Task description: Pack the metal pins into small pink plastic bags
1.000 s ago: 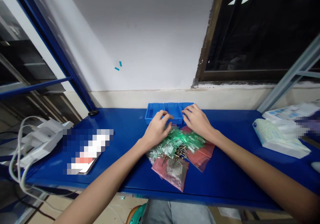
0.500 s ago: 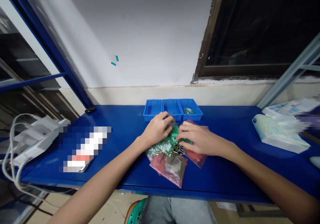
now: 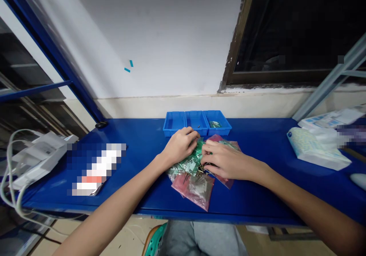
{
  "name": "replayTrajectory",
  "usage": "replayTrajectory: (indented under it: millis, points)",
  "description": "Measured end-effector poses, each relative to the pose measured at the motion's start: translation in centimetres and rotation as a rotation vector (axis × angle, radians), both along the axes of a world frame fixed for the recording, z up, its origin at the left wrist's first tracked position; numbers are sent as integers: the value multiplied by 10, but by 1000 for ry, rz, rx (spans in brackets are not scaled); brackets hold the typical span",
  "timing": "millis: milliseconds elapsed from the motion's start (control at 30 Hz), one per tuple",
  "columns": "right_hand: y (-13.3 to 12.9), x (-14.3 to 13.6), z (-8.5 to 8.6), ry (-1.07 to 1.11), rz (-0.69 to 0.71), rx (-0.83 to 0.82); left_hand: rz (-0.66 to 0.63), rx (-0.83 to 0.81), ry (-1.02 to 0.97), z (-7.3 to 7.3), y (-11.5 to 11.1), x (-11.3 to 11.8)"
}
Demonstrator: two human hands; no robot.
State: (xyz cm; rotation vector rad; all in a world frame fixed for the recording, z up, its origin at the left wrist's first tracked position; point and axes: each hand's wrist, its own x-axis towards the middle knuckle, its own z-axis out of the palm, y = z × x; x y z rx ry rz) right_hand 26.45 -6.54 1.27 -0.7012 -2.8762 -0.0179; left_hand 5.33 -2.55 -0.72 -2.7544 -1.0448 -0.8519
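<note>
My left hand (image 3: 180, 145) is closed, its curled fingers at the upper left of a green plastic bag (image 3: 191, 163). My right hand (image 3: 221, 160) is closed too, fingertips at the bag's right side; what they pinch is hidden. Loose metal screws (image 3: 201, 171) lie between the hands, partly under my right fingers. In front of them rests a pink bag (image 3: 194, 189) with pale contents. Another pink bag (image 3: 227, 182) shows beneath my right hand. Just behind the hands stand three joined blue bins (image 3: 196, 122); the right one holds small greenish packets (image 3: 215, 124).
A blurred-out flat object (image 3: 100, 170) lies on the blue table (image 3: 143, 134) to the left, near a white power strip with cables (image 3: 42, 160). At the right is a tissue pack (image 3: 317, 149). A wall (image 3: 171, 38) rises behind.
My right hand has shifted slightly left, covering more of the screws. The view has tilted a little. My left hand keeps its place on the green bag.
</note>
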Motion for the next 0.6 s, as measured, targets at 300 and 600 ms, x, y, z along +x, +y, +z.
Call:
replayTrajectory:
  millis: [300, 600]
  points:
    - [3, 0, -5, -16, -10, 34, -6, -17, 15, -1, 0, 1]
    - [0, 0, -6, -33, 2, 73, 28, -40, 13, -3, -1, 1]
